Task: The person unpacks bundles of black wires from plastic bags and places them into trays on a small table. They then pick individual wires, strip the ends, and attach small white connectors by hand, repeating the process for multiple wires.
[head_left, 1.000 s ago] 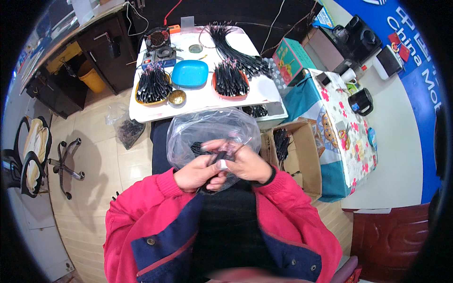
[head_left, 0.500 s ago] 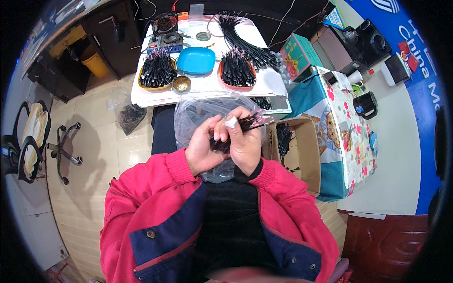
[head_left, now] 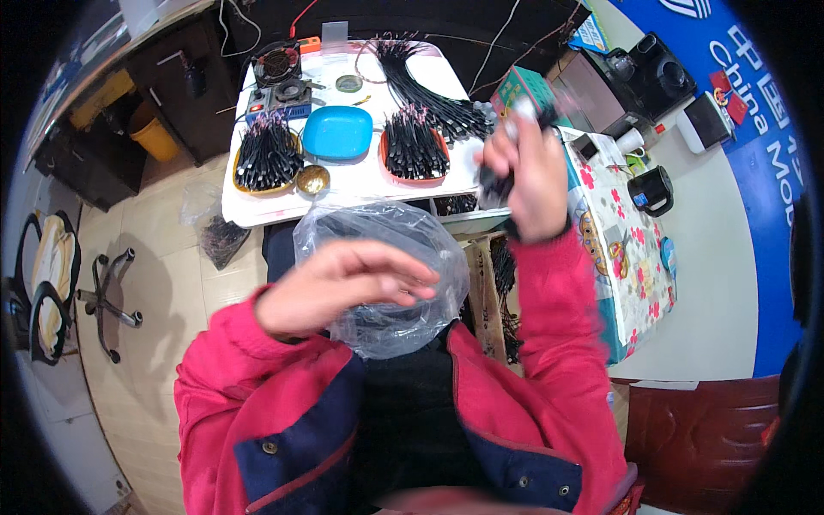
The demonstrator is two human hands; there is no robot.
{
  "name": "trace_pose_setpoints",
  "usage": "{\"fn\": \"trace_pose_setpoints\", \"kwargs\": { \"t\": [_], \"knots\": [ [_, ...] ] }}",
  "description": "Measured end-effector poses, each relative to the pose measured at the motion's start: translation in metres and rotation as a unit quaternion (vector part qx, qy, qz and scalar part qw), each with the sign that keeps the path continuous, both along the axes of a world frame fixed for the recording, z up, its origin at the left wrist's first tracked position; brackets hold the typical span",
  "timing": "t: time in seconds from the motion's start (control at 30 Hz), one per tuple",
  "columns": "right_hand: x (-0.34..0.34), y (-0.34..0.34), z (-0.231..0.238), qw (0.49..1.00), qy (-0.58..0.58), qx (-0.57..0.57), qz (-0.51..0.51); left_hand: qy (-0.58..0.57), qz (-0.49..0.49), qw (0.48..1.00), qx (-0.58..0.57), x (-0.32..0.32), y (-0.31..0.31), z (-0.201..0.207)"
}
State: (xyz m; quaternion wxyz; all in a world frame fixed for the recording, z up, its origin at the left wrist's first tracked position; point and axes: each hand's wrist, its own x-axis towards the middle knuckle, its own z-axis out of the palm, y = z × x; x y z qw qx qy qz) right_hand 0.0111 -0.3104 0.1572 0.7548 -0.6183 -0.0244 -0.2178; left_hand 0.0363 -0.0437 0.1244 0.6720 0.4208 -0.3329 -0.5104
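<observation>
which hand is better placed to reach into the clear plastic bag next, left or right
Probably the left hand: it hovers over the clear plastic bag, open and apparently empty. The right hand is out past the bag's right side, and appears to hold a blurred black bundle.

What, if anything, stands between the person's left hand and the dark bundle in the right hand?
Nothing visible stands between the left hand and the dark bundle, blurred in the right hand; the clear plastic bag seems to lie below.
</observation>
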Motion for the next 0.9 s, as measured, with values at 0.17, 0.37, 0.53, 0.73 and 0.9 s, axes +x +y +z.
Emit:
{"fn": "trace_pose_setpoints", "kwargs": {
  "t": [0.17,0.37,0.53,0.73,0.9],
  "knots": [
    [0.137,-0.081,-0.041,0.909,0.412,-0.039,0.049,-0.007,0.191,0.979,-0.068,0.120,-0.060,0.025],
    [0.194,-0.086,-0.107,0.798,0.464,-0.372,0.095,0.031,0.268,0.955,0.122,0.180,-0.156,-0.062],
    [0.189,-0.077,-0.117,0.724,0.352,-0.589,0.063,0.013,0.307,0.944,0.122,0.175,-0.182,-0.099],
    [0.175,-0.076,-0.119,0.770,0.314,-0.555,0.032,0.019,0.318,0.943,0.094,0.174,-0.195,-0.120],
    [0.141,-0.067,-0.129,0.940,0.265,-0.216,0.008,-0.063,0.348,0.928,0.115,0.173,-0.201,-0.124]
  ]
}}
